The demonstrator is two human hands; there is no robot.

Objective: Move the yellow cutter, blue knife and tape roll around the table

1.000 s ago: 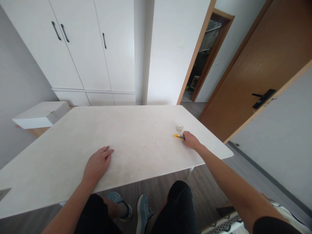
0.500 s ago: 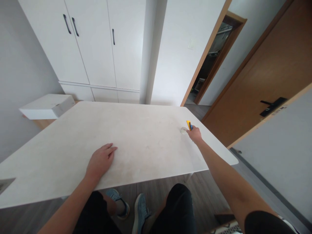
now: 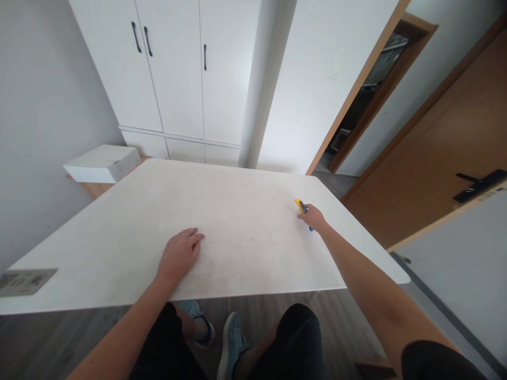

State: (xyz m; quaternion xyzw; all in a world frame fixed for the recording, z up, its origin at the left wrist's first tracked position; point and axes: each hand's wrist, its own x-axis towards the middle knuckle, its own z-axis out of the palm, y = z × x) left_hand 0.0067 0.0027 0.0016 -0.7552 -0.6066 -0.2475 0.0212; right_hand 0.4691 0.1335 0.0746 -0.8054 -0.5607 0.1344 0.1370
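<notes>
On the white table (image 3: 237, 206), my left hand (image 3: 180, 256) lies palm down near the front edge, its fingers stretched out with nothing in them. My right hand (image 3: 316, 216), over the right part of the tabletop, is closed around a slim yellow-and-blue utility knife (image 3: 302, 206). The yellow end points up and left past the fingers, and a blue end shows below the hand. The pale ring-shaped roll from the earlier picture does not show now; whether the hand covers it I cannot tell.
A white box (image 3: 105, 162) stands beyond the table's far left corner. At the left edge lies a grey printed label (image 3: 29, 282). White cabinets (image 3: 178, 79) stand behind, and a brown door (image 3: 439, 142) is at the right.
The view has shifted left, bringing more of the label in. My right hand has turned the utility knife, showing more of it, and the pale roll is out of sight. My left hand stays on the table.
</notes>
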